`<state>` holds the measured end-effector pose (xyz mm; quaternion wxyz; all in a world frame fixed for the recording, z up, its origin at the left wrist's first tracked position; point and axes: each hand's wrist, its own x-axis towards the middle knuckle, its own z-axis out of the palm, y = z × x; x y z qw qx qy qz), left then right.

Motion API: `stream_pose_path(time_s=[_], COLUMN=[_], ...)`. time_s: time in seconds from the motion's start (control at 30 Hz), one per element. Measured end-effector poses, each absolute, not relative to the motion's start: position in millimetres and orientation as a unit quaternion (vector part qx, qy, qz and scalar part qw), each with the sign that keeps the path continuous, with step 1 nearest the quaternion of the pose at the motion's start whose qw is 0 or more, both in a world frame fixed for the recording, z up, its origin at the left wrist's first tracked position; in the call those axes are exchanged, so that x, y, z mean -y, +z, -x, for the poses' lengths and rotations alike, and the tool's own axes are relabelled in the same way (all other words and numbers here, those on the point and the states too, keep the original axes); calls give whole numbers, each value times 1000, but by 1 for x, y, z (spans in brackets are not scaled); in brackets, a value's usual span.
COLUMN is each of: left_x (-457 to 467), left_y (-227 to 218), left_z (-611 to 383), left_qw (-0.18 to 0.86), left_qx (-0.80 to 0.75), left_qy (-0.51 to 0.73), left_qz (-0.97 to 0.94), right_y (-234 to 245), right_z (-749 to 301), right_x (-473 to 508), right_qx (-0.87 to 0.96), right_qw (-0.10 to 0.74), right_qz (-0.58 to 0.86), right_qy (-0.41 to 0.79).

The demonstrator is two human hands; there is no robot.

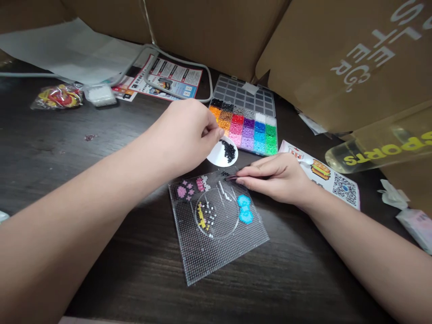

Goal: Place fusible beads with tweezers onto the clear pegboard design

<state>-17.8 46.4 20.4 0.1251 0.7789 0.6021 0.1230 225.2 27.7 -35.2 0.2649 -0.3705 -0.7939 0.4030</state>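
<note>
**Hands at bead board and dish**

Left hand (187,135) hovered over the small round white dish (218,158) of black beads (229,150), fingertips pinched shut at its rim; could not tell if a bead sat between them. Right hand (276,177) rested on the top edge of the clear square plastic pegboard (209,252), fingers clenched on a thin dark tool (232,178). The pegboard lay on the dark wooden table (67,148), bearing a pink paw pattern (184,190) and a blue bow pattern (245,209). The dish stood between the pegboard and the compartmented clear box of coloured beads (248,128).
</note>
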Motion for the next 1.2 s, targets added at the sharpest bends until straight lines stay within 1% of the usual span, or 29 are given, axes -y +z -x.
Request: stream_pose_path(time_s=[0.4,0.7,0.93,1.2], left_x=[-46,-46,-45,-45], left_y=[17,16,18,19], left_z=[20,20,19,19], left_qw=[138,145,155,143], left_qx=[-588,-587,-601,-597], left_qy=[135,147,132,129], left_qz=[-785,-782,-773,-779], right_y=[-33,-35,-36,-37], right_z=[-225,-224,-225,-227], right_x=[-28,-27,-27,-29], right_qx=[810,810,814,821], right_qw=[268,271,281,272], right_qz=[340,345,344,338], right_qy=[395,389,374,371])
